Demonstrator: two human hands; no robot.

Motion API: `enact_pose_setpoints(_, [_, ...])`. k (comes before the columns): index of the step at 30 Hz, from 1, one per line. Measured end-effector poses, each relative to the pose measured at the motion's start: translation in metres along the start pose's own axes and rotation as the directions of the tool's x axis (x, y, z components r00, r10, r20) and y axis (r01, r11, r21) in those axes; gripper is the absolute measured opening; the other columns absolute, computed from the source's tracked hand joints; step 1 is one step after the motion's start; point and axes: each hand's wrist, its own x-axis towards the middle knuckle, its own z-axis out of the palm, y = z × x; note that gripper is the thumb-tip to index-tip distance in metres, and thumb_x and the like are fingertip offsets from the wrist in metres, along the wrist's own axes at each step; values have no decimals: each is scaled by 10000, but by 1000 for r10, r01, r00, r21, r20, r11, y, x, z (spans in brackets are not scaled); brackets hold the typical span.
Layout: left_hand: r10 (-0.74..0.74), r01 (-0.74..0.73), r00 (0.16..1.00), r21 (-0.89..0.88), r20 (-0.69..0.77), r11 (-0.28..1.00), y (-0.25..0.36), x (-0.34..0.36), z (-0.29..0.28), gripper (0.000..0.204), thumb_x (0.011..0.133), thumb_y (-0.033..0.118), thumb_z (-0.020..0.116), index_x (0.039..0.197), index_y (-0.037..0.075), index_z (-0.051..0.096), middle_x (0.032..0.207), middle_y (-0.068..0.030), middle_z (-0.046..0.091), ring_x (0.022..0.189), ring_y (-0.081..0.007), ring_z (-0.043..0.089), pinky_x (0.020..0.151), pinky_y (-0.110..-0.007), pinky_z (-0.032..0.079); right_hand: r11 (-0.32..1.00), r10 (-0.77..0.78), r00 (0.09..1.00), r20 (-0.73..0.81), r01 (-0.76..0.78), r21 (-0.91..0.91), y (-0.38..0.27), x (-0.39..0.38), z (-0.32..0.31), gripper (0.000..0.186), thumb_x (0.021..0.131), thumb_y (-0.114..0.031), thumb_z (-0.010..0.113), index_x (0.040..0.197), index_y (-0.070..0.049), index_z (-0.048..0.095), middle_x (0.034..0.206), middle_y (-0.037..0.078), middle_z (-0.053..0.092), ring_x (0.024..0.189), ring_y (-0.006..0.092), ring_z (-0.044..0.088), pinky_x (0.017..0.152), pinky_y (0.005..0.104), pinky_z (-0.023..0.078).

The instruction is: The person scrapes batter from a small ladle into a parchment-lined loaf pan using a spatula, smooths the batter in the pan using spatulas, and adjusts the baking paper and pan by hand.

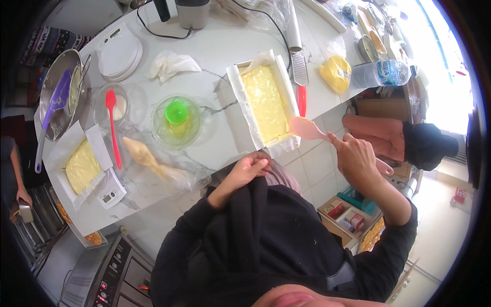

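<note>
My right hand (356,162) grips the handle of a pink spatula (307,129), its blade touching the right near edge of a loaf pan (232,77). The pan is lined with white paper, and glossy yellow batter (265,100) fills it in an uneven layer. Just in front of the pan's near end is my left hand (249,171), fingers curled in and nothing visible in them. A flat grater with a red handle (302,100) lies along the pan's right side.
Left on the table are a second lined pan of batter (82,169), a piping bag (148,156), a red spatula (111,117), a metal bowl (48,125) and a glass bowl with a green cup (176,112). A yellow bag (336,71) and water bottle (376,74) lie right. Another person's hand (24,196) shows far left.
</note>
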Motion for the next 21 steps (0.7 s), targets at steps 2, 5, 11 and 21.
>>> enact_pose_setpoints(2, [-1, 1, 1000, 25, 6, 1000, -1, 4, 6, 267, 849, 227, 494, 1002, 8, 494, 918, -48, 546, 807, -92, 529, 715, -234, 451, 995, 24, 1000, 16, -23, -95, -11, 2, -1, 392, 712, -23, 482, 1100, -72, 518, 710, 127, 531, 650, 259, 556, 593, 344, 429])
enact_pose_setpoints(5, [100, -105, 992, 59, 81, 993, -2, 13, 12, 259, 846, 207, 503, 1003, 2, 513, 903, -8, 539, 740, -41, 487, 655, -196, 414, 970, -40, 999, 18, 43, -240, -23, 8, -6, 309, 701, -13, 480, 1006, 3, 527, 720, 123, 572, 635, 234, 596, 550, 319, 462])
enact_pose_setpoints(11, [155, -157, 987, 89, 32, 984, 3, 15, 16, 270, 839, 159, 514, 1047, -14, 519, 841, 49, 523, 675, -4, 410, 588, -176, 354, 993, -73, 996, 60, 78, -86, -28, 15, -19, 142, 692, -6, 477, 826, 1, 523, 651, 144, 576, 641, 277, 591, 565, 360, 461])
enact_pose_setpoints(21, [316, -274, 942, 287, -113, 918, -4, 23, 16, 248, 827, 156, 530, 939, -63, 564, 839, -70, 614, 736, -80, 527, 661, -222, 417, 999, 42, 999, -24, -42, -3, -26, 10, 3, 244, 680, -11, 472, 912, -30, 544, 667, 148, 565, 631, 291, 574, 575, 377, 441])
